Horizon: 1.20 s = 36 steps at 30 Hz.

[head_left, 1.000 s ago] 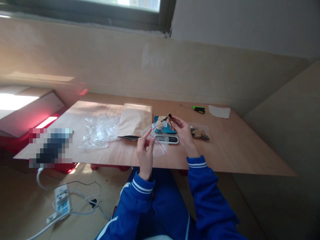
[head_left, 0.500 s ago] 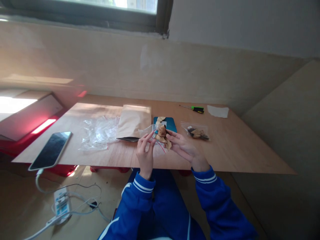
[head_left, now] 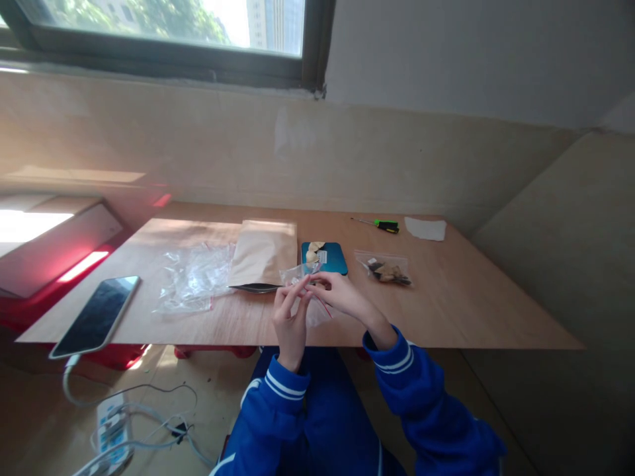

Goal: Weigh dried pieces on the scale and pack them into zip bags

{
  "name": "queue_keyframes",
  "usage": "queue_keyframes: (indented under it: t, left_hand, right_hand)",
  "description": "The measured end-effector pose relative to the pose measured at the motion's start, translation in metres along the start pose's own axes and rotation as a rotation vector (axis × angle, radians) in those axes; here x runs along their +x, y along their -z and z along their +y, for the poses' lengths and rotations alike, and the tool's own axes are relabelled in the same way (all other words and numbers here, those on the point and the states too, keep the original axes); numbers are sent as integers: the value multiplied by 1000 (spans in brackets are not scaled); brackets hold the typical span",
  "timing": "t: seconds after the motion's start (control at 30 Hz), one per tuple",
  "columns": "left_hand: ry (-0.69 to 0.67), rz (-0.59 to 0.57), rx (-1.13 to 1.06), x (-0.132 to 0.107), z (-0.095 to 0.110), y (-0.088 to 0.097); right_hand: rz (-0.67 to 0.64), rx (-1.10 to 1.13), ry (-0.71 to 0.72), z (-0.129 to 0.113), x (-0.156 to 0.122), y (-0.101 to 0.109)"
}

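Observation:
My left hand (head_left: 290, 317) and my right hand (head_left: 344, 297) meet over a small clear zip bag (head_left: 315, 311) with a red seal line. Both pinch it near its mouth, close to the table's front edge. Pale dried pieces (head_left: 313, 251) lie just behind the bag, on or against a blue digital scale (head_left: 327, 258), whose display my hands and the bag hide. To the right, a second clear bag (head_left: 385, 269) holds brown and dark dried pieces. Dark-tipped tweezers (head_left: 255, 287) lie left of my left hand.
A kraft paper bag (head_left: 262, 254) and crumpled clear plastic (head_left: 196, 281) lie on the wooden board (head_left: 446, 311), with a phone (head_left: 96, 314) at left. A screwdriver (head_left: 380, 225) and white paper (head_left: 425, 229) lie behind. A power strip (head_left: 112, 430) and cables sit on the floor.
My right hand has moved left to the bag's mouth, and the brown pieces it held are no longer visible. The view has tilted upward, showing more of the window.

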<state>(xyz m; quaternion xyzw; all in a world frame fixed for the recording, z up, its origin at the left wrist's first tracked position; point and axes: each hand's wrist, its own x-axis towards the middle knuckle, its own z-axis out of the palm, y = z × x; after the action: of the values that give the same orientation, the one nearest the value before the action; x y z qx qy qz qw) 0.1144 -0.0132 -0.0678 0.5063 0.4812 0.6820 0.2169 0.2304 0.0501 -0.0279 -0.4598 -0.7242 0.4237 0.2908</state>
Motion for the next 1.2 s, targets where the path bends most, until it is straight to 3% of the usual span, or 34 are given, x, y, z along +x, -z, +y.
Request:
queue_keyframes:
  t: [0.07,0.2,0.3,0.4,0.5,0.6,1.0,1.2]
  left_hand:
    - [16,27,-32,1,1,-2]
    - [73,136,-85,12,3,1]
    - [82,191,-85,26,6,6]
    - [92,232,-107,37,11,9]
    - [112,256,-133,42,13,10]
    - [139,227,-150,44,13,12]
    - [219,180,-277,50,8,14]
    - [247,176,-304,50,10,15]
  right_hand:
    - [49,-29,20,-6,5,-6]
    - [29,115,126,-24,5,-2]
    - [193,137,271,-24,15,13]
    - [323,-42,304,-2,46,23]
    - [203,-358,165,32,82,22]
    - [115,-455,152,58,104,19]
    - [228,-457,281,86,97,24]
    - [214,-427,304,88,97,26]
